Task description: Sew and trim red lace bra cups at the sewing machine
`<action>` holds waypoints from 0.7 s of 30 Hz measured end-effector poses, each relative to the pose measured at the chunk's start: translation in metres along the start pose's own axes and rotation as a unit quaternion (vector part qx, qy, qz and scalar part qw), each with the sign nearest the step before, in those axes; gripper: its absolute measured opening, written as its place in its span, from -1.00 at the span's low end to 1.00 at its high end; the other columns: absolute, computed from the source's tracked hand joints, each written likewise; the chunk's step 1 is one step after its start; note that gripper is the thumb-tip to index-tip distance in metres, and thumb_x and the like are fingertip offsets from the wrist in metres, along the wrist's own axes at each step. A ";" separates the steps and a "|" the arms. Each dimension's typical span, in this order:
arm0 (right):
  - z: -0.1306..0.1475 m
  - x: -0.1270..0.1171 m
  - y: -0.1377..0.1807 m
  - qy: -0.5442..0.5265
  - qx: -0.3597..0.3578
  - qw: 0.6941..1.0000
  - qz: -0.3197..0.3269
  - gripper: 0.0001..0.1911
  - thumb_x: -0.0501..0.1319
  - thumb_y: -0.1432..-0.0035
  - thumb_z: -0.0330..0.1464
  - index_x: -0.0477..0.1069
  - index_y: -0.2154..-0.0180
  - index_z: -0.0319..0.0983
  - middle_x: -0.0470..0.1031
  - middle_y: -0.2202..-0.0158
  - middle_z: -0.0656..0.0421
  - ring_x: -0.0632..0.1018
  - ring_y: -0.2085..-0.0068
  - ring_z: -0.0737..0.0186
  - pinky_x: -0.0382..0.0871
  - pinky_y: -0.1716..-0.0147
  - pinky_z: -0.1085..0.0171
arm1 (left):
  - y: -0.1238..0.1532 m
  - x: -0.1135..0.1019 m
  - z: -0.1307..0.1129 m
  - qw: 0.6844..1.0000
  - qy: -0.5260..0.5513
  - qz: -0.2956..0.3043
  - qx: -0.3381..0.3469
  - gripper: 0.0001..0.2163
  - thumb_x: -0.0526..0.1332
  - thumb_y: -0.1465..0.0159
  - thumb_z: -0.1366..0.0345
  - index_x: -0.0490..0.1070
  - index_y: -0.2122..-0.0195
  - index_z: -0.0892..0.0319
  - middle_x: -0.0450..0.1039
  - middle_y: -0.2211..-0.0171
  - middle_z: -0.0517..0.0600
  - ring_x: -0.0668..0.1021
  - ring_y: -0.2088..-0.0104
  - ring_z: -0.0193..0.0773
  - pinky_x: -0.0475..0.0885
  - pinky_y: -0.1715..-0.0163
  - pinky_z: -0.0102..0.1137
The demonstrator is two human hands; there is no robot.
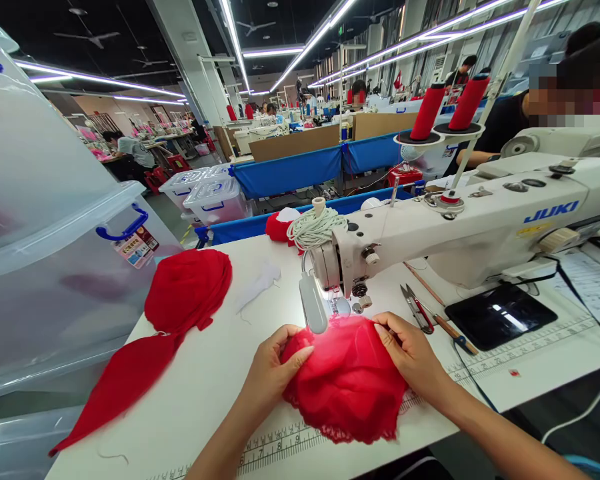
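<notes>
A piece of red fabric (347, 387) with a lacy lower edge lies bunched in front of the sewing machine (430, 220). My left hand (275, 367) pinches its left side between thumb and fingers. At its upper right edge, my right hand (410, 347) grips the cloth the same way. The far edge of the fabric reaches the machine's needle area, under a lit white lamp (313, 305). Whether the needle is in the cloth cannot be made out. Left of my hands lies a heap of red fabric (187, 290), with a long strip trailing toward the table's front left.
Thread snips (417, 310), a wooden-handled tool (455, 333) and a black phone or tablet (500, 315) lie on the right. A white scrap (260, 283) is behind my left hand. Clear plastic bins (80, 280) stand left. Red thread spools (429, 113) rise behind the machine.
</notes>
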State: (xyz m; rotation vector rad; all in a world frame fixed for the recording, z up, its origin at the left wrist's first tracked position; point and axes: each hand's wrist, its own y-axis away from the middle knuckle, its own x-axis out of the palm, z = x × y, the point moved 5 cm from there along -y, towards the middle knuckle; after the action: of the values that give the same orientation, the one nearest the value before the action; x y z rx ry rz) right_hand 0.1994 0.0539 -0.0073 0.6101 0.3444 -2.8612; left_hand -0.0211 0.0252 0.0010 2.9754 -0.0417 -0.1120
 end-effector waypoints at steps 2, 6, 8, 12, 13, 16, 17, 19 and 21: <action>-0.004 0.000 0.000 -0.010 0.023 1.000 -0.006 -0.74 -0.02 -0.29 -0.19 0.32 0.34 -0.16 0.41 0.41 0.17 0.40 0.39 0.20 0.27 0.38 0.26 | 0.000 0.000 0.000 1.000 0.007 0.005 -0.008 -0.79 0.30 -0.10 0.10 0.40 0.43 0.13 0.33 0.59 -0.13 0.36 0.56 -0.33 0.23 0.59 -0.49; -0.010 -0.003 -0.001 -0.033 0.053 0.998 -0.022 -0.72 -0.01 -0.26 -0.15 0.31 0.34 -0.17 0.39 0.43 0.18 0.39 0.38 0.19 0.28 0.40 0.26 | -0.003 -0.005 0.003 1.000 0.017 -0.010 -0.003 -0.79 0.27 -0.15 0.11 0.42 0.40 0.16 0.34 0.56 -0.13 0.38 0.53 -0.35 0.26 0.55 -0.50; -0.010 -0.003 -0.001 -0.032 0.054 0.998 -0.027 -0.72 0.00 -0.25 -0.14 0.31 0.35 -0.17 0.38 0.44 0.18 0.39 0.38 0.19 0.28 0.40 0.27 | -0.005 -0.006 0.007 0.999 0.036 -0.010 -0.004 -0.77 0.26 -0.16 0.10 0.41 0.38 0.17 0.36 0.54 -0.13 0.37 0.54 -0.38 0.25 0.55 -0.51; -0.010 -0.003 -0.002 -0.064 0.064 0.995 -0.036 -0.71 0.06 -0.21 -0.11 0.32 0.39 -0.17 0.37 0.45 0.20 0.37 0.40 0.22 0.28 0.43 0.30 | -0.003 -0.001 0.014 0.987 0.140 0.023 -0.075 -0.73 0.23 -0.20 0.05 0.35 0.41 0.16 0.33 0.58 -0.17 0.30 0.62 -0.45 0.19 0.61 -0.54; -0.011 -0.003 -0.002 -0.093 0.075 0.992 -0.037 -0.71 0.08 -0.19 -0.10 0.32 0.39 -0.17 0.37 0.46 0.21 0.37 0.41 0.23 0.27 0.45 0.31 | -0.001 0.001 0.014 0.980 0.175 0.032 -0.094 -0.72 0.25 -0.19 0.05 0.34 0.44 0.17 0.33 0.58 -0.17 0.31 0.61 -0.46 0.20 0.60 -0.55; -0.020 0.002 -0.002 -0.244 0.156 0.957 -0.033 -0.71 0.20 -0.11 -0.08 0.35 0.34 -0.17 0.38 0.47 0.25 0.34 0.49 0.31 0.24 0.54 0.36 | 0.004 0.017 0.013 0.951 0.241 0.129 -0.143 -0.67 0.34 -0.09 0.02 0.40 0.46 0.21 0.42 0.52 -0.08 0.42 0.51 -0.39 0.30 0.51 -0.52; -0.023 0.004 -0.002 -0.300 0.191 0.934 -0.031 -0.71 0.26 -0.06 -0.10 0.36 0.33 -0.17 0.38 0.48 0.27 0.34 0.52 0.33 0.23 0.57 0.38 | 0.007 0.023 0.013 0.939 0.248 0.179 -0.158 -0.67 0.36 -0.06 0.03 0.44 0.43 0.23 0.46 0.49 -0.03 0.46 0.46 -0.33 0.33 0.47 -0.48; -0.028 0.008 -0.002 -0.379 0.243 0.893 -0.022 -0.72 0.33 0.02 -0.15 0.37 0.37 -0.19 0.40 0.52 0.26 0.37 0.55 0.32 0.25 0.59 0.37 | 0.009 0.033 0.013 0.920 0.260 0.240 -0.167 -0.67 0.37 -0.07 0.08 0.49 0.32 0.27 0.52 0.38 0.06 0.52 0.37 -0.24 0.39 0.38 -0.42; -0.025 0.009 -0.004 -0.395 0.245 0.885 -0.005 -0.72 0.34 0.04 -0.17 0.37 0.46 -0.22 0.41 0.58 0.22 0.41 0.56 0.26 0.32 0.58 0.31 | 0.006 0.034 0.014 0.920 0.295 0.215 -0.143 -0.71 0.34 -0.14 0.16 0.50 0.22 0.26 0.55 0.26 0.10 0.55 0.29 -0.23 0.43 0.27 -0.39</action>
State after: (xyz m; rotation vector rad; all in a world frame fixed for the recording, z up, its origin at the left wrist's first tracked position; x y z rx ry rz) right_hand 0.2003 0.0633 -0.0328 -0.5286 -0.5131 -2.8945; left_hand 0.0116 0.0162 -0.0142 2.5113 -0.5429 0.7571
